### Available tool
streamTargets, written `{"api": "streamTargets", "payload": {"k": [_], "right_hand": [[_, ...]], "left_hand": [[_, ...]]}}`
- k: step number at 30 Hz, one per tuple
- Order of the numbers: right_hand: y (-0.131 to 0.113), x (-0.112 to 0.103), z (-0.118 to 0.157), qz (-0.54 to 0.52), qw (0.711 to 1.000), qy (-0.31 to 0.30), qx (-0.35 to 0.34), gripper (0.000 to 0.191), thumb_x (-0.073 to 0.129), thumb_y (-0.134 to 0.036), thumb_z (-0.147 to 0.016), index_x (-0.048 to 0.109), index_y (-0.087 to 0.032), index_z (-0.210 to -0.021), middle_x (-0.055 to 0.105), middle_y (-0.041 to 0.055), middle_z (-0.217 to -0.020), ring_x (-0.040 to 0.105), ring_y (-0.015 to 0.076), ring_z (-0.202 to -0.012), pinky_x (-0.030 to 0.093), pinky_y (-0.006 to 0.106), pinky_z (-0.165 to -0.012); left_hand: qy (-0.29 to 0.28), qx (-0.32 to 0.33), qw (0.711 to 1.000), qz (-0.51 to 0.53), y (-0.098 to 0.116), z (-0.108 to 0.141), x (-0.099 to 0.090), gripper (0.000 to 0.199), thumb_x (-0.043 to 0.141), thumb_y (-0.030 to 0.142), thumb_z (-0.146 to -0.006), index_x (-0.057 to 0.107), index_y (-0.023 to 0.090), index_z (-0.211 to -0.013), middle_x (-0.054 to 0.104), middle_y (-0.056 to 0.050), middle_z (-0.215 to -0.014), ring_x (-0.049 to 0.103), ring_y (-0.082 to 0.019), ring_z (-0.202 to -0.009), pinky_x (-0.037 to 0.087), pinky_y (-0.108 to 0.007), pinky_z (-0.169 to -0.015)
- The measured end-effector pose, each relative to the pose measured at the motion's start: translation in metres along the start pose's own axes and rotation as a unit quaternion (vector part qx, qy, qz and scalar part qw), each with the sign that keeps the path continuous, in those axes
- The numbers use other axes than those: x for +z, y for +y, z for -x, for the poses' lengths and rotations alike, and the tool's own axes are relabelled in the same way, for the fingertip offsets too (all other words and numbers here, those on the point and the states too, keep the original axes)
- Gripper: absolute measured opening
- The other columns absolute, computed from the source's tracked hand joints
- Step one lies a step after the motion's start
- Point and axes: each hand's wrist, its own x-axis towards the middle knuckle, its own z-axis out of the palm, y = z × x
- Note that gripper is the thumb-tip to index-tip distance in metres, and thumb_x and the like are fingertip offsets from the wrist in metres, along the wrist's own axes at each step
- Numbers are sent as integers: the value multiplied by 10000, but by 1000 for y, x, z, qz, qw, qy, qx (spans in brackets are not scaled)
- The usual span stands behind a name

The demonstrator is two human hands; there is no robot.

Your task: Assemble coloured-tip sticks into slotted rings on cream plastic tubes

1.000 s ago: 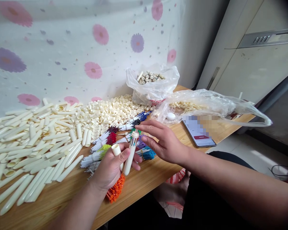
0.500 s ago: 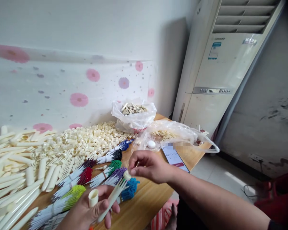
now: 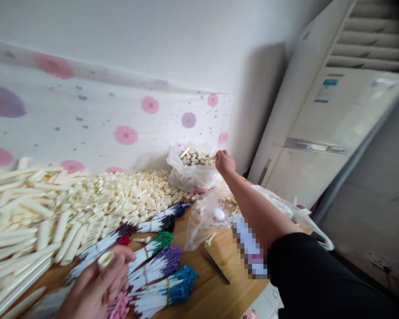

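Observation:
My left hand (image 3: 101,283), low at the left, is closed round a short cream plastic tube (image 3: 106,260) whose open end faces up. My right hand (image 3: 224,162) reaches far out to the edge of a clear plastic bag (image 3: 194,177) full of cream pieces. Its fingers are curled shut, and whatever they hold is hidden. Beneath and beside my left hand lie banded bundles of thin white sticks with coloured tips, among them a blue bundle (image 3: 181,283), a purple bundle (image 3: 166,261) and a green bundle (image 3: 161,241).
Long cream barrels (image 3: 16,212) and a heap of small pronged cream pieces (image 3: 119,195) cover the left of the wooden table (image 3: 206,248). Tweezers (image 3: 217,266), a partly blurred phone (image 3: 249,248) and another clear bag (image 3: 202,221) lie to the right. A tall air conditioner (image 3: 306,133) stands behind.
My right hand has moved from beside my left hand away to the bag at the back. The slender pronged barrel no longer shows in my left hand, which keeps the short tube. The view has shifted.

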Motion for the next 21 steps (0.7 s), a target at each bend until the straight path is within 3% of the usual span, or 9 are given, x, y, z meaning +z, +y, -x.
{"api": "streamTargets", "payload": {"k": [3, 7, 10, 12, 16, 21], "right_hand": [[2, 19, -13, 54, 997, -53, 11, 293, 566, -330, -943, 579, -150, -1174, 591, 87, -1188, 601, 211, -1030, 520, 424, -879], [-2, 18, -16, 88, 992, -91, -13, 320, 581, -331, -934, 568, -154, -1201, 580, 91, -1212, 596, 225, -1053, 517, 442, -890], [-19, 10, 7, 84, 990, -76, -84, 316, 458, -273, -991, 508, -160, -1281, 513, 115, -1316, 494, 243, -1211, 429, 455, -1008], [-37, 13, 30, 73, 979, -108, -156, 320, 335, -206, -1021, 498, -169, -1294, 509, 108, -1329, 448, 200, -1256, 388, 378, -1051], [-76, 48, 70, 80, 930, -260, -247, 297, 561, -333, -946, 575, -159, -1186, 592, 87, -1192, 606, 203, -1014, 526, 406, -870], [-106, 98, 78, 135, 903, -348, -212, 333, 580, -332, -936, 563, -138, -1206, 586, 101, -1196, 609, 213, -1019, 535, 410, -860]], "left_hand": [[-47, 9, 999, -2, 8, 4, 1, 415, 629, 613, -762, 623, 202, -811, 369, 65, -509, 350, -92, -492, 423, -222, -545], [-82, 18, 996, -21, 11, 8, 4, 415, 528, 615, -841, 577, 204, -865, 399, 59, -547, 351, -105, -509, 405, -237, -548], [-99, 32, 994, -40, 9, 9, 7, 415, 472, 619, -870, 534, 209, -892, 397, 59, -559, 337, -109, -508, 366, -236, -516], [-109, 40, 991, -60, 8, 9, 8, 400, 436, 605, -894, 511, 212, -907, 381, 62, -565, 327, -111, -512, 348, -236, -510], [-108, 58, 984, -129, 4, 9, 8, 376, 387, 589, -922, 479, 227, -959, 377, 64, -594, 348, -120, -538, 342, -242, -530], [-122, 100, 965, -208, 5, 3, 5, 378, 368, 584, -928, 489, 226, -932, 435, 44, -680, 422, -138, -636, 381, -268, -636]]}}
